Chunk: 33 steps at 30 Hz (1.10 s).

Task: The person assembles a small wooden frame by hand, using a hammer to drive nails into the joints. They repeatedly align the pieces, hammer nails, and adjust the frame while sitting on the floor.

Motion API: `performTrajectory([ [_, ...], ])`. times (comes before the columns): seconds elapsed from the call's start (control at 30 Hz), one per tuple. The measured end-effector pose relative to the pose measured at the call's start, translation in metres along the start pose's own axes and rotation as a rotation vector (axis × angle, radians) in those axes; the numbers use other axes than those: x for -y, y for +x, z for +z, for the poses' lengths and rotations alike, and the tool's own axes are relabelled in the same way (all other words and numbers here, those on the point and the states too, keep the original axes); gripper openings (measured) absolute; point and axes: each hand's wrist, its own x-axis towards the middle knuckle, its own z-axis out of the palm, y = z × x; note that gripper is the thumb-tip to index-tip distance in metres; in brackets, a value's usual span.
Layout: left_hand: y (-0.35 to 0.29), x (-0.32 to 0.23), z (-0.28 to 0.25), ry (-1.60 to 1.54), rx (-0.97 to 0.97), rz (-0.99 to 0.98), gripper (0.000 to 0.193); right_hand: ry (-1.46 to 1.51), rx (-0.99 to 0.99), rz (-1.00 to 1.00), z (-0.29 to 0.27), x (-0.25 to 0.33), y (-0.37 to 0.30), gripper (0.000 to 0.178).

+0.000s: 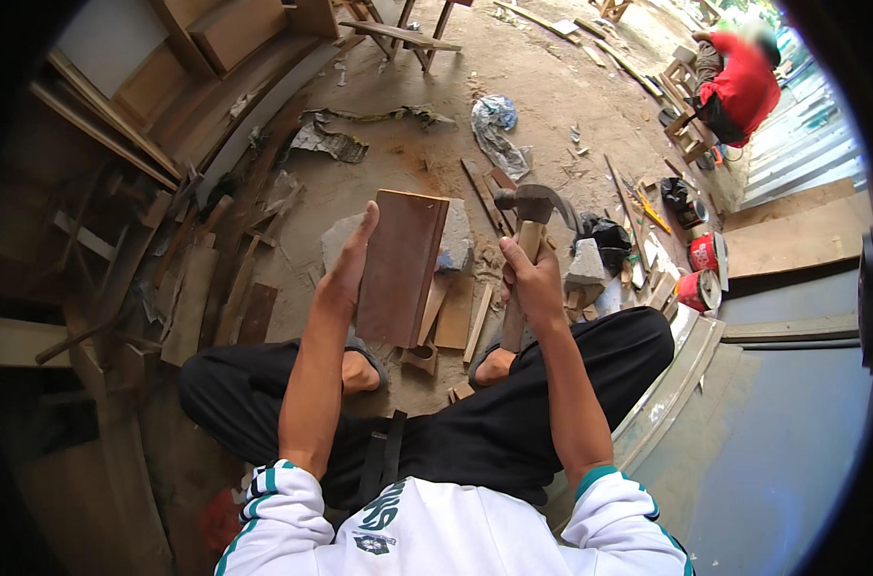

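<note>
Hammer [530, 236] in right grip [535, 280] — 2 red cans [696, 291] bear lettering [703, 253].

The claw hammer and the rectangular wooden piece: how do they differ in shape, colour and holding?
The claw hammer has a narrow handle and curved claw; the rectangular wooden piece is broad and flat-faced. The hammer's head is dark, the piece reddish brown. The right hand grips the hammer; the left hand holds the piece. Both are hand-held.

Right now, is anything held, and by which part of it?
Left hand: wooden piece, by its left edge. Right hand: hammer, by the handle near its head.
</note>
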Motion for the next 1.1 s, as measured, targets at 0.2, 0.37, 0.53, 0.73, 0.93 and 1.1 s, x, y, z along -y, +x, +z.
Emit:
performTrajectory([
  [0.2,0.011,-0.003,-0.047,0.792,-0.579,0.049,0.062,-0.02,-0.038,0.093,0.002,-0.06,0.024,0.022],
  [0.37,-0.009,-0.019,-0.067,0.874,-0.637,0.061,0.061,-0.371,-0.108,0.261,0.0,-0.139,0.066,0.032],
  [0.53,-0.027,-0.013,-0.077,0.761,-0.743,-0.011,0.061,-1.089,-0.029,0.344,-0.023,-0.226,0.065,0.037],
  [0.73,-0.042,-0.003,-0.088,0.598,-0.779,-0.062,0.07,-1.351,0.117,0.459,-0.058,-0.262,0.047,0.042],
  [0.93,-0.052,-0.007,-0.089,0.529,-0.931,-0.105,0.07,-1.542,0.063,0.21,-0.049,-0.268,0.041,0.045],
  [1.1,-0.061,0.01,-0.121,0.538,-0.937,-0.065,0.07,-1.183,0.186,-0.098,-0.02,-0.312,0.08,0.052],
])
